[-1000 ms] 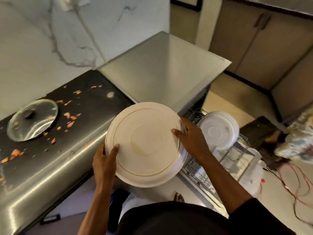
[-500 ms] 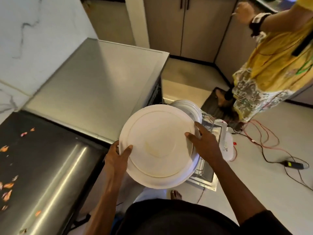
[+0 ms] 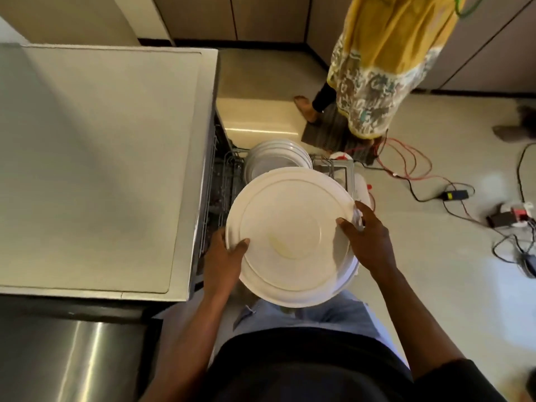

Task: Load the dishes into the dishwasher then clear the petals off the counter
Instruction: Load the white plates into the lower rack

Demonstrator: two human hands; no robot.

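Note:
A large white plate [image 3: 293, 236], underside up, is held above the pulled-out dishwasher rack [image 3: 226, 181]. My left hand [image 3: 223, 256] grips its left rim with the thumb on top. My right hand [image 3: 365, 239] grips the right rim, thumb on the plate's face. Several white plates [image 3: 278, 158] stand in the rack just beyond the held plate. The rack's lower part is hidden behind the plate. No petals are in view.
The dishwasher's grey top [image 3: 101, 158] fills the left. A steel counter [image 3: 72, 358] lies at the lower left. Another person in a yellow garment [image 3: 377, 68] stands on a mat beyond the rack. Red and black cables [image 3: 420, 181] trail across the floor at right.
My view has swung right, from the petal-strewn counter to the open dishwasher. The plate, still gripped by both hands, has come over the rack near the standing plates.

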